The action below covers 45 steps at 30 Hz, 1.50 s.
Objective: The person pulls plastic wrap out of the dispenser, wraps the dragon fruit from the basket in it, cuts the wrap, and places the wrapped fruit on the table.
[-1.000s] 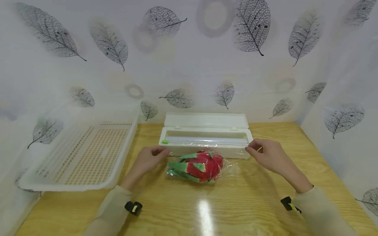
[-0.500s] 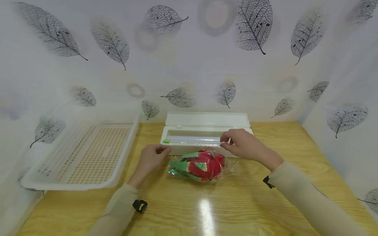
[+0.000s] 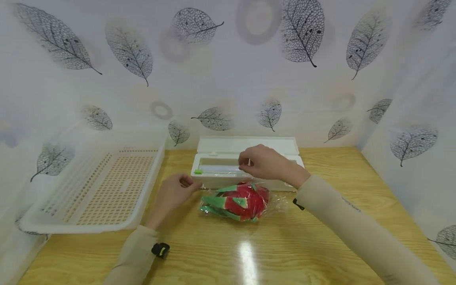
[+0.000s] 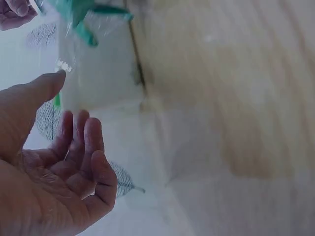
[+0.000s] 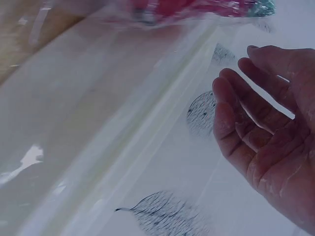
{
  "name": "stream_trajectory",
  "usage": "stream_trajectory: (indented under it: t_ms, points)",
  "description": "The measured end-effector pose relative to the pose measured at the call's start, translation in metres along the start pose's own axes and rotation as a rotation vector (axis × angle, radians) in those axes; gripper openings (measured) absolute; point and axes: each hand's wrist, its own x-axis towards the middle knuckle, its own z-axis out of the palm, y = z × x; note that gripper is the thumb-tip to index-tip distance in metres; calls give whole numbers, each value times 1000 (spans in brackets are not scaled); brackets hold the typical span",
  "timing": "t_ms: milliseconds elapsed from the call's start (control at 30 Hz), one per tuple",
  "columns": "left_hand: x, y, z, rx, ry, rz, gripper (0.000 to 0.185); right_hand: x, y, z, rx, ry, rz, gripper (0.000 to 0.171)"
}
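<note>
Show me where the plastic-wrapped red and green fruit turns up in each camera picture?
Head: the wrapped fruit lies centre, before the white wrap box.
Left wrist: only its green tips, top left.
Right wrist: a blurred red strip along the top edge.
Shared landmark: the white wrap box.

dispenser [image 3: 246,164]: white, long cling-film box, lid open and leaning back, centre of the head view, against the wall
film roll [image 3: 217,168]: lies lengthwise inside, small green tab at its left end
dragon fruit [image 3: 239,201]: red with green scales, wrapped in clear film, just below the dispenser
</note>
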Motion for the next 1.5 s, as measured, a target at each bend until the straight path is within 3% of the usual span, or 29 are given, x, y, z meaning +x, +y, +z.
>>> stream_trajectory:
  t_ms: [133,233,400,533,667,933,1133,1500]
  points:
    - [6,0,-9,10,26,-8,69,31,-13,-1,-41,-37,-69,10]
    - [13,3,-9,10,5,14,80,52,-19,4,-75,-47,-125,10]
    - [18,-3,0,-89,35,72,58,81,-27,16,-86,-101,-184,14]
    - [18,-12,1,-153,68,170,44,96,-31,24,-72,-145,-190,18]
    - [20,-17,-3,-152,57,243,41,103,-29,27,-70,-175,-164,17]
    - [24,-23,-15,-102,36,243,27,109,-29,28,-138,-259,-135,19]
    - [27,-26,-19,-41,7,301,25,112,-37,26,-214,-322,-153,20]
    - [28,-28,-19,-62,0,358,27,116,-33,39,-126,-333,-172,16]
